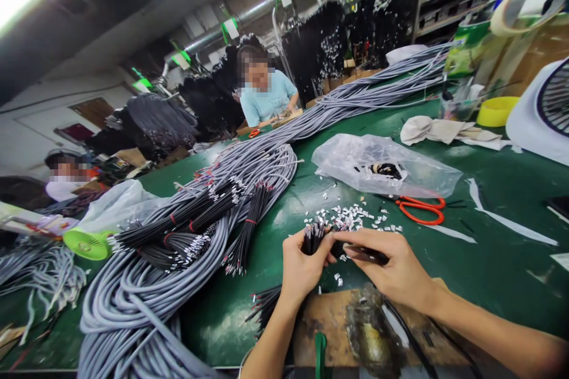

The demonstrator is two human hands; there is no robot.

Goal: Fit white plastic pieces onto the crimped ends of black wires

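My left hand [301,266] is closed around a bundle of short black wires [313,238], their ends pointing up and away from me. Close beside it, my right hand [395,266] grips a slim dark tool [372,254]; its exact kind is hard to make out. The two hands nearly meet at the fingertips, where any small part is too tiny to see. Just beyond them, many small silvery metal pieces [353,217] lie scattered on the green table. More black wires [267,302] lie under my left forearm.
A wooden board [326,320] with a taped lump [371,331] lies before me. Grey cables [146,290] and tied black wire bundles [253,219] fill the left. Orange-handled scissors [420,210], a plastic bag [382,163] and a fan [544,112] are right. A person [267,95] sits opposite.
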